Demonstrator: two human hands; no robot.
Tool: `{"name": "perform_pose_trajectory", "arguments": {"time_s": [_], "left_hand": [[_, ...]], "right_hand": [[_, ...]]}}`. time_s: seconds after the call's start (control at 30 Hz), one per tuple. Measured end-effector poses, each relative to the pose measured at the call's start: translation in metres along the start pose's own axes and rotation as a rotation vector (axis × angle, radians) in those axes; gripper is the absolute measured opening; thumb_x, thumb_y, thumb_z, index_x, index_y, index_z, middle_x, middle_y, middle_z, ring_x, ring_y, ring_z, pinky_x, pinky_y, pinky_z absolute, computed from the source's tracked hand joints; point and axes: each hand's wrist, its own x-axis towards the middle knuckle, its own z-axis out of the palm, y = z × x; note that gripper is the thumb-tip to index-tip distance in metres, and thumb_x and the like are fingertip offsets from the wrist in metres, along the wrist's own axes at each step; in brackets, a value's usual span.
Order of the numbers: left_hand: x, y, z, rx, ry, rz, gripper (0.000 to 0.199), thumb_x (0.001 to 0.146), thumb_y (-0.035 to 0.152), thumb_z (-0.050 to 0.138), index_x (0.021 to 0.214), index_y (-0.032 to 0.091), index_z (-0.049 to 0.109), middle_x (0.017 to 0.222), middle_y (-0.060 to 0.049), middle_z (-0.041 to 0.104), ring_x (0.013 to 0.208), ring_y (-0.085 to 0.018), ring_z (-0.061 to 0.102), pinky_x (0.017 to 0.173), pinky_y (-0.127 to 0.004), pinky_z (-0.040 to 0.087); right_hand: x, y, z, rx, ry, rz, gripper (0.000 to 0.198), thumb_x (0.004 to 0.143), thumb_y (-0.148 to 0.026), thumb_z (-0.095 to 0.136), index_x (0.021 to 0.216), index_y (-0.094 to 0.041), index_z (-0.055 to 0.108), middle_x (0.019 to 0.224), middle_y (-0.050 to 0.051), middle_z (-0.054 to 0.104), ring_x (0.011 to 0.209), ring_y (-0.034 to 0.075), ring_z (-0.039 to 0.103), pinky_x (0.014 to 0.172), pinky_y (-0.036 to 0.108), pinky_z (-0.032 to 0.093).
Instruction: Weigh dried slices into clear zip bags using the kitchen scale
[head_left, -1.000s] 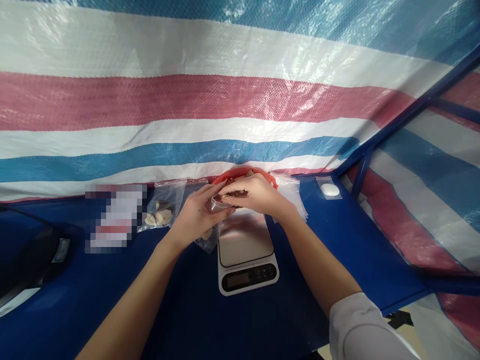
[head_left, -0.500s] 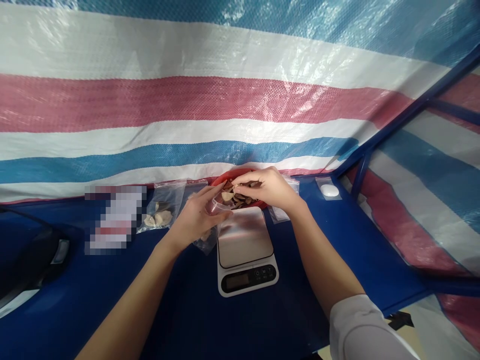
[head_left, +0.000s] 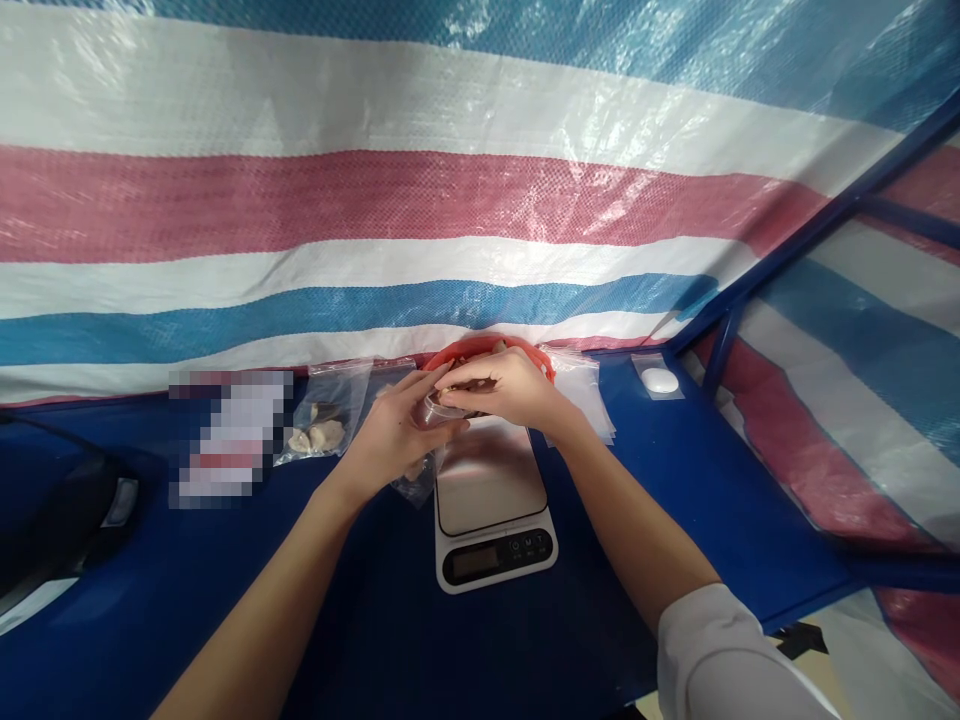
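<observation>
My left hand point(head_left: 394, 425) is curled around a clear plastic cup point(head_left: 430, 410), which it holds just beyond the scale's far left corner. Over the mouth of the cup, my right hand point(head_left: 502, 388) has its thumb and fingers close together in a pinch. Whatever sits between those fingertips is mostly covered by the hand. Behind both hands stands a red bowl point(head_left: 541, 356) with brown and pale dried slices point(head_left: 471, 352) in it, partly hidden by my right hand. The white kitchen scale point(head_left: 491, 480), with a steel plate and dark display, lies in front of the hands.
Left of my hand lies a clear zip bag point(head_left: 319, 425) with pale pieces; another bag point(head_left: 414, 485) is partly under my hand. Flat plastic bags point(head_left: 589, 395) and a small bagged white oval item point(head_left: 659, 381) lie right. A striped sheet point(head_left: 375, 200) hangs behind the blue table.
My right hand has moved left and slightly nearer, from above the bowl to the mouth of the cup. More of the bowl's right rim shows. My left hand stays about where it was.
</observation>
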Motion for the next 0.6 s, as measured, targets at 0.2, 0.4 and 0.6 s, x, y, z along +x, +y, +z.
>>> {"name": "perform_pose_trajectory", "arguments": {"time_s": [0.2, 0.4, 0.6], "left_hand": [[0.000, -0.002, -0.002, -0.015, 0.043, -0.031, 0.073, 0.078, 0.052, 0.077, 0.141, 0.020, 0.059, 0.131, -0.012, 0.066, 0.119, -0.032, 0.064, 0.104, -0.046, 0.052], [0.000, -0.006, -0.003, -0.026, 0.052, -0.033, 0.077, 0.076, 0.054, 0.079, 0.144, 0.025, 0.056, 0.131, -0.010, 0.067, 0.119, -0.032, 0.064, 0.102, -0.045, 0.053], [0.000, -0.001, -0.004, -0.003, 0.112, -0.121, 0.066, 0.077, 0.059, 0.075, 0.129, 0.019, 0.066, 0.117, -0.009, 0.075, 0.101, -0.030, 0.071, 0.092, -0.042, 0.057]], "right_hand": [[0.004, 0.005, 0.010, 0.186, -0.048, -0.029, 0.016, 0.087, -0.029, 0.073, 0.100, -0.024, 0.081, 0.096, 0.002, 0.079, 0.088, 0.018, 0.072, 0.087, 0.027, 0.056], [0.003, 0.007, 0.009, 0.244, -0.065, 0.002, 0.022, 0.085, -0.030, 0.077, 0.106, -0.026, 0.080, 0.103, 0.002, 0.079, 0.092, 0.019, 0.073, 0.087, 0.028, 0.058], [0.001, 0.015, -0.003, 0.334, 0.018, -0.037, 0.021, 0.085, -0.030, 0.075, 0.104, -0.025, 0.080, 0.108, 0.003, 0.079, 0.093, 0.018, 0.074, 0.083, 0.028, 0.060]]}}
